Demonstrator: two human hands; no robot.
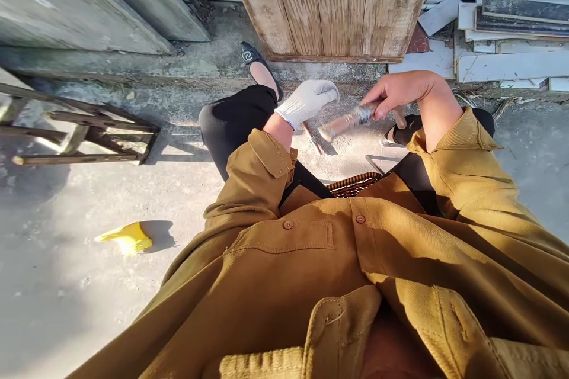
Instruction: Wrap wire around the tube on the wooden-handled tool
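My left hand [309, 100] wears a white knitted glove, and its fingers are curled closed; whatever is inside them is hidden. A thin reddish-brown rod [313, 137] shows just below the glove; I cannot tell whether the hand holds it. My bare right hand [404, 92] grips a thick wooden stick [347, 123] from above, thumb and fingers around its part wrapped in grey tape. The stick's blunt end points left toward the glove. Under the right palm, a short rounded brownish piece [400, 117] pokes out; whether it joins the stick is unclear.
A weathered wooden board [329, 6] stands in front of me. White and dark planks [511, 29] are stacked at the right. On the left are a wooden stool [89, 124] on its side and a crumpled yellow object [128, 238]. A woven seat [355, 183] shows beneath me.
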